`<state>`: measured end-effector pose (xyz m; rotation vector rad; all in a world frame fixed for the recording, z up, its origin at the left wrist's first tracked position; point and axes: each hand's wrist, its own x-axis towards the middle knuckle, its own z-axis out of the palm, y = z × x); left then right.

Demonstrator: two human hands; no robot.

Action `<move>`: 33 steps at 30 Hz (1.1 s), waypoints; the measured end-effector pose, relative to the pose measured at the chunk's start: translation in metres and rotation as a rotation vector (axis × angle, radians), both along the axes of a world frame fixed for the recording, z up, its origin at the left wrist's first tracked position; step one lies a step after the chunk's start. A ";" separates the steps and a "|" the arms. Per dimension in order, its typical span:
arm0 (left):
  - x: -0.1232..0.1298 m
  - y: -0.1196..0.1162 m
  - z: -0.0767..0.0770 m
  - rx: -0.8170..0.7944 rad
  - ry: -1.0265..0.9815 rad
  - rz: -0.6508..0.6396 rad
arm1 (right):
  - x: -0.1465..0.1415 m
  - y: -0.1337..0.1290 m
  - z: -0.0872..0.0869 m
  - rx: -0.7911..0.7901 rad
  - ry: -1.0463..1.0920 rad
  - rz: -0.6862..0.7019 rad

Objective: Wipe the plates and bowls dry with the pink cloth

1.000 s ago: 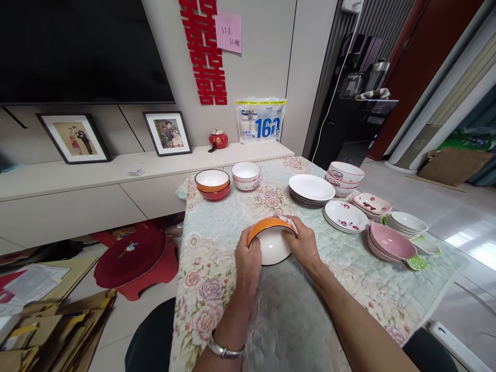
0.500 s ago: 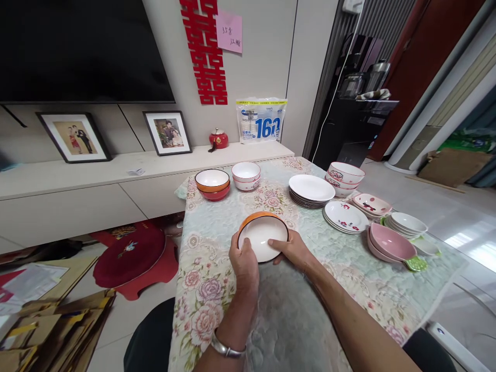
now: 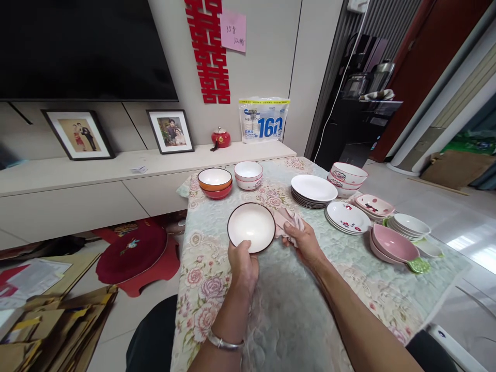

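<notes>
A white bowl with a dark rim [image 3: 251,222] is tilted toward me above the table, its inside facing up. My left hand [image 3: 243,263] grips its near edge, thumb over the rim and the other fingers underneath, hidden. Just right of the bowl, my right hand [image 3: 302,238] pinches a crumpled pale pink cloth [image 3: 284,219], which comes close to the bowl's right rim. Beyond my hands stand a stack of an orange bowl [image 3: 215,179] on a red bowl [image 3: 217,193], and a stack of white bowls with pink rims [image 3: 248,175].
White plates [image 3: 313,187], flower plates [image 3: 347,217], patterned bowls [image 3: 347,178], pink leaf-handled dishes [image 3: 395,244] and small white bowls [image 3: 408,226] are stacked on the right of the flowered tablecloth [image 3: 209,305]. A red stool [image 3: 132,253] stands left of the table.
My right hand has let go of the bowl, moved right and now holds the pink cloth. The bowl has turned in my left hand, showing more of its inside.
</notes>
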<state>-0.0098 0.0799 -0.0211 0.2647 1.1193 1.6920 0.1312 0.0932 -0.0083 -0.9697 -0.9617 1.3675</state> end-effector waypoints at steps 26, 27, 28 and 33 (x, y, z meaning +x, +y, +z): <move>0.010 -0.014 -0.005 0.356 0.789 -0.218 | -0.003 -0.005 -0.011 0.584 -1.031 0.061; 0.010 -0.014 -0.005 0.356 0.826 -0.221 | -0.004 -0.006 -0.009 0.564 -0.939 0.136; 0.009 -0.014 -0.006 0.352 0.850 -0.219 | -0.005 -0.007 -0.006 0.542 -0.829 0.216; 0.003 -0.011 -0.004 0.271 0.852 -0.193 | -0.006 -0.015 0.011 0.384 -0.447 0.495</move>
